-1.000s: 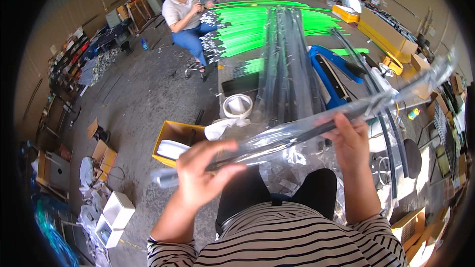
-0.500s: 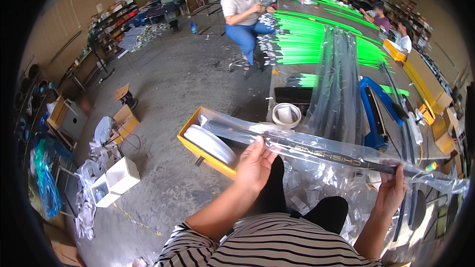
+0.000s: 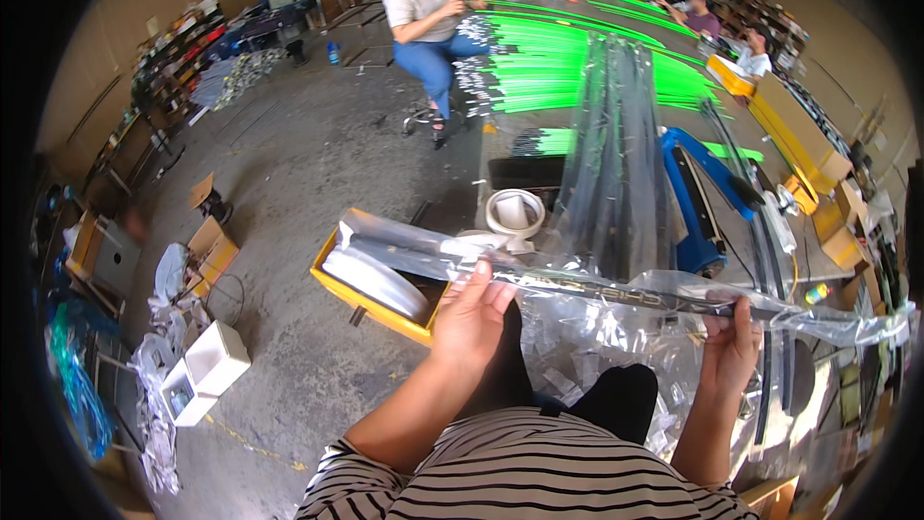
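Note:
A long dark rod (image 3: 616, 292) with gold lettering lies inside a clear plastic sleeve (image 3: 395, 248), stretched across in front of me. My left hand (image 3: 472, 318) pinches the sleeved rod left of its middle, thumb on top. Further right, my right hand (image 3: 731, 347) grips it between thumb and fingers. Loose film runs past both hands, and its left end hangs over a yellow box (image 3: 385, 327) that holds a white roll (image 3: 371, 281). The fingers under the film are partly hidden.
Beyond the rod, the table carries a white tape roll (image 3: 515, 214), bagged dark rods (image 3: 611, 173), a blue long-armed device (image 3: 698, 255) and many green rods (image 3: 549, 72). A masked person (image 3: 423, 19) sits at the far left side. White foam boxes (image 3: 214, 361) stand on the floor.
The view has swung to the right, so the surroundings sit further left. Both hands still hold the sleeved rod, which lies more level, and the film looks more bunched around it.

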